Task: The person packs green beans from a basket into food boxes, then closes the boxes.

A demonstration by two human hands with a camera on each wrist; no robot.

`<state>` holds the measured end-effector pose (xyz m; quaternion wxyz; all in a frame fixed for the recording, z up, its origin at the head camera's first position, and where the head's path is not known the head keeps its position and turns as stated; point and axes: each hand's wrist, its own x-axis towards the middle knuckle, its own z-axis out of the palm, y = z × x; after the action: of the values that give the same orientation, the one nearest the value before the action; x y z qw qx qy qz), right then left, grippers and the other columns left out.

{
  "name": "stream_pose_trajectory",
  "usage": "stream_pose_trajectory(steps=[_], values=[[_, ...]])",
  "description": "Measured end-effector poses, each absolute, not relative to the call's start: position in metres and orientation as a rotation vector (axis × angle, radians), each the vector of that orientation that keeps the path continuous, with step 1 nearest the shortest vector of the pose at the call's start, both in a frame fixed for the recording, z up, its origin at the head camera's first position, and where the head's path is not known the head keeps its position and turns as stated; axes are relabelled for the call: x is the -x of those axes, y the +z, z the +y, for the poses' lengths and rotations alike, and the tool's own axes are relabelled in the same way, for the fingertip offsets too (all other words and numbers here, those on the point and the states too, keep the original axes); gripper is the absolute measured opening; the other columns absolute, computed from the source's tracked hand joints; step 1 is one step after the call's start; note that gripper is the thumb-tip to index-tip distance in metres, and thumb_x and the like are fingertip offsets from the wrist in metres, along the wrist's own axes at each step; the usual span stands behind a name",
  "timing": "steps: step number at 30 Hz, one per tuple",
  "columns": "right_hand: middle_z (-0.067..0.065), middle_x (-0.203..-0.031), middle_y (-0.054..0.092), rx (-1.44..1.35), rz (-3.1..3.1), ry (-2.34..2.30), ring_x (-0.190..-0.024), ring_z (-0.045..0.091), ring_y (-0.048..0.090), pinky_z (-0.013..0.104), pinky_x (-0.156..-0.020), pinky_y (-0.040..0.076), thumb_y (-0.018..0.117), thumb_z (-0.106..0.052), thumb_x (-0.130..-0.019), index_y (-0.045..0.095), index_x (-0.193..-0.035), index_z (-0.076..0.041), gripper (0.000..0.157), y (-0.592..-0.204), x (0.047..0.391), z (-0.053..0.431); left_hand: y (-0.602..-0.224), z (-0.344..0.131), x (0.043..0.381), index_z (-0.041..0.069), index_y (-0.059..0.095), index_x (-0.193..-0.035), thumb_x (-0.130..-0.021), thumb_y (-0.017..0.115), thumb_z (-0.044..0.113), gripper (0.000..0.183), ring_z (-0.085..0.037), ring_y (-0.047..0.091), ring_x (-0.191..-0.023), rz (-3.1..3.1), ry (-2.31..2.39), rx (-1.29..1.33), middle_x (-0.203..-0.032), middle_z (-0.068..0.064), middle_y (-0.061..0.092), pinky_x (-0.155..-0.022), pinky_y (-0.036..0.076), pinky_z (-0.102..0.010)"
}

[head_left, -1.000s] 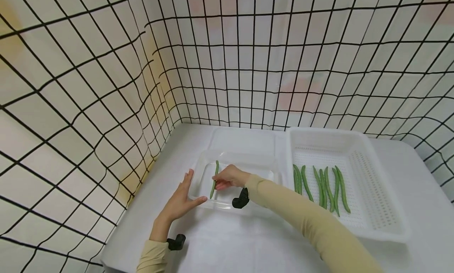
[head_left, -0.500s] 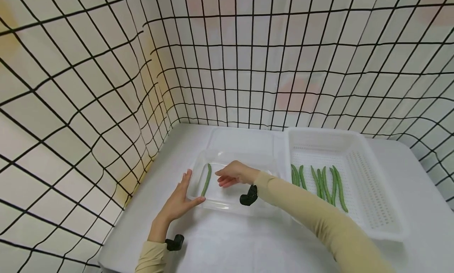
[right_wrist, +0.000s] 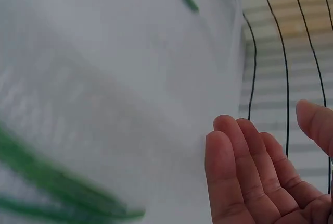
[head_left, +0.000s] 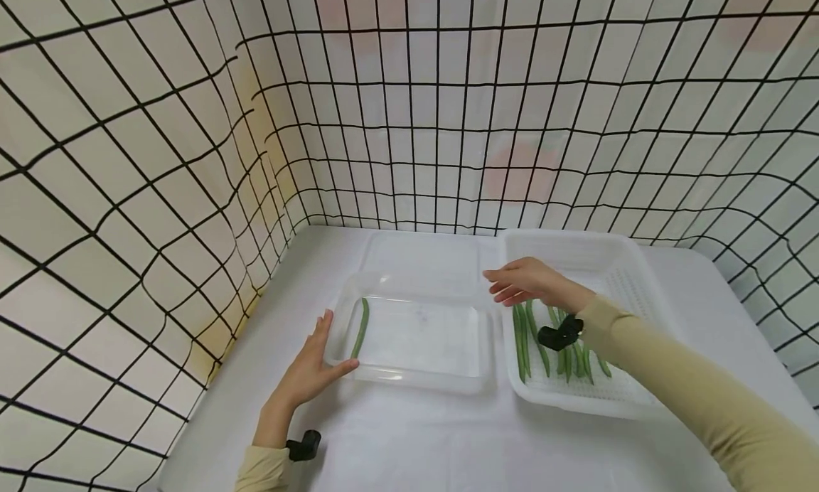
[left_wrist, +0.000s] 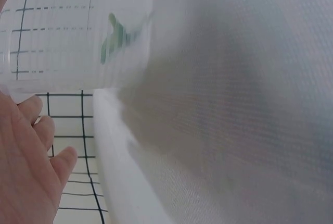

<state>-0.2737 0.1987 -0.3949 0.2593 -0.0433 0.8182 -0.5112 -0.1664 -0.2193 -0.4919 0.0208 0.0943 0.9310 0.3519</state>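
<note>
Nearest, toward the left edge of the tabletop (head_left: 416, 449): left hand (head_left: 306, 375), fingers straight and thumb spread, against the near-left corner of the box (head_left: 416, 379), gripping nothing, placed much as a second ago. Just past the thumb, inside the box along its left edge: one bean (head_left: 361, 328), held in a pinch a second ago, now lying free. Right of the box, in the basket (head_left: 630, 287): several beans (head_left: 534, 346), mostly toward its left edge. Farther, above that same edge: right hand (head_left: 527, 279), half a second ago over the box, fingers loosely extended, thumb apart, without hold on anything. Beyond the tabletop's far edge: black mesh (head_left: 438, 108).
</note>
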Motion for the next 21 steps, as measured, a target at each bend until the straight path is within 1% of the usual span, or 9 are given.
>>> stream_pose_trajectory(steps=[2, 4, 6, 9, 12, 14, 18, 21], values=[[0.028, -0.118, 0.058, 0.105, 2.257, -1.370, -0.097, 0.031, 0.064, 0.040, -0.081, 0.053, 0.059, -0.041, -0.093, 0.049, -0.127, 0.013, 0.064, -0.395, 0.272, 0.225, -0.491, -0.221, 0.165, 0.017, 0.004, -0.154, -0.080, 0.069, 0.055, 0.106, -0.048, 0.009, -0.137, 2.886, 1.093, -0.285, -0.156, -0.017, 0.006, -0.103, 0.015, -0.066], [0.028, -0.116, 0.059, 0.059, 2.298, -1.349, -0.096, 0.031, 0.065, 0.039, -0.080, 0.053, 0.060, -0.042, -0.093, 0.048, -0.127, 0.014, 0.066, -0.397, 0.270, 0.249, -0.491, -0.221, 0.164, 0.016, 0.004, -0.154, -0.080, 0.069, 0.055, 0.106, -0.048, 0.009, -0.137, 2.888, 1.093, -0.285, -0.156, -0.017, 0.006, -0.102, 0.015, -0.067], [0.026, -0.112, 0.061, 0.004, 2.340, -1.310, -0.092, 0.029, 0.066, 0.038, -0.078, 0.054, 0.060, -0.042, -0.092, 0.050, -0.124, 0.015, 0.066, -0.401, 0.266, 0.270, -0.491, -0.222, 0.164, 0.015, 0.004, -0.154, -0.079, 0.068, 0.057, 0.107, -0.048, 0.009, -0.137, 2.892, 1.089, -0.290, -0.156, -0.017, 0.006, -0.103, 0.015, -0.066], [0.020, -0.099, 0.067, -0.093, 2.361, -1.244, -0.086, 0.027, 0.067, 0.039, -0.076, 0.055, 0.061, -0.042, -0.092, 0.054, -0.118, 0.015, 0.063, -0.411, 0.260, 0.298, -0.490, -0.222, 0.165, 0.016, 0.003, -0.154, -0.079, 0.068, 0.057, 0.107, -0.048, 0.008, -0.137, 2.886, 1.093, -0.290, -0.156, -0.018, 0.005, -0.103, 0.015, -0.066], [0.014, -0.084, 0.068, -0.175, 2.335, -1.201, -0.075, 0.021, 0.067, 0.037, -0.072, 0.055, 0.062, -0.038, -0.092, 0.058, -0.110, 0.016, 0.057, -0.423, 0.255, 0.322, -0.491, -0.222, 0.166, 0.017, 0.003, -0.154, -0.079, 0.068, 0.057, 0.107, -0.048, 0.009, -0.137, 2.883, 1.098, -0.291, -0.156, -0.017, 0.005, -0.103, 0.015, -0.067], [0.010, -0.077, 0.067, -0.230, 2.317, -1.191, -0.068, 0.019, 0.066, 0.034, -0.068, 0.056, 0.063, -0.033, -0.092, 0.059, -0.105, 0.016, 0.050, -0.431, 0.253, 0.334, -0.491, -0.222, 0.167, 0.016, 0.003, -0.154, -0.079, 0.067, 0.059, 0.108, -0.048, 0.009, -0.138, 2.883, 1.099, -0.295, -0.156, -0.017, 0.006, -0.103, 0.015, -0.067], [0.010, -0.072, 0.065, -0.292, 2.340, -1.141, -0.060, 0.016, 0.064, 0.031, -0.062, 0.056, 0.064, -0.023, -0.092, 0.059, -0.098, 0.016, 0.039, -0.445, 0.247, 0.351, -0.492, -0.221, 0.167, 0.016, 0.004, -0.154, -0.078, 0.066, 0.063, 0.109, -0.047, 0.009, -0.138, 2.873, 1.106, -0.300, -0.156, -0.017, 0.006, -0.103, 0.015, -0.066], [0.011, -0.073, 0.063, -0.292, 2.383, -1.066, -0.059, 0.017, 0.063, 0.032, -0.059, 0.056, 0.066, -0.020, -0.089, 0.058, -0.096, 0.015, 0.037, -0.452, 0.243, 0.356, -0.492, -0.220, 0.167, 0.017, 0.003, -0.154, -0.078, 0.066, 0.062, 0.109, -0.048, 0.008, -0.137, 2.863, 1.109, -0.299, -0.156, -0.017, 0.005, -0.103, 0.015, -0.067]])
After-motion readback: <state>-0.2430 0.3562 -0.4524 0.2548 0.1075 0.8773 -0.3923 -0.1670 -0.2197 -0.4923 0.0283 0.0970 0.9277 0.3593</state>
